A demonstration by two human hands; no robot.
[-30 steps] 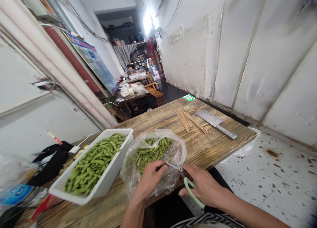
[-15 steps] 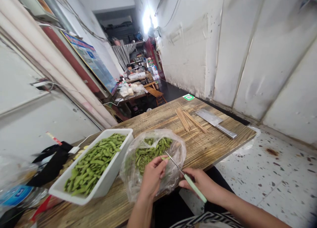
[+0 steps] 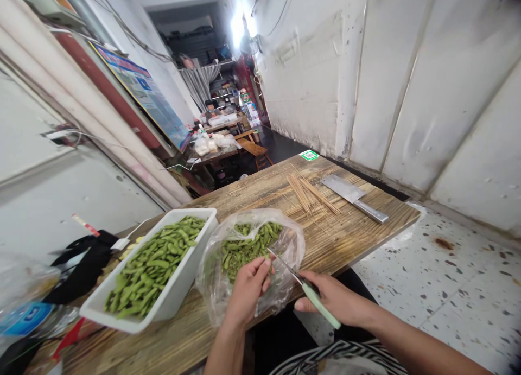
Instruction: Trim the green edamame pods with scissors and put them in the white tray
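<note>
My left hand [image 3: 250, 285] is closed in a pinch over the bag, its fingertips on a green edamame pod that is mostly hidden. My right hand [image 3: 331, 299] grips the pale green handles of a pair of scissors [image 3: 315, 304]. The blades point up and left, with their tips close to my left fingertips. Below both hands lies a clear plastic bag [image 3: 291, 236], opened out, with edamame pods [image 3: 248, 250] and small trimmings inside. To its left stands a white plastic tub [image 3: 211, 226] heaped with more pods [image 3: 157, 266].
Thin wooden skewers [image 3: 309, 193] and a cleaver [image 3: 344, 190] lie on the wooden table [image 3: 260, 185] beyond the bag. A bottle with a blue label [image 3: 26, 318] and a black bag [image 3: 77, 277] are at the left. A person [image 3: 210, 110] sits at a table farther back.
The pod that showed at my left fingertips is now almost out of sight. The scissors stay beside the left hand, with the blades looking slightly more parted. The view has shifted a little.
</note>
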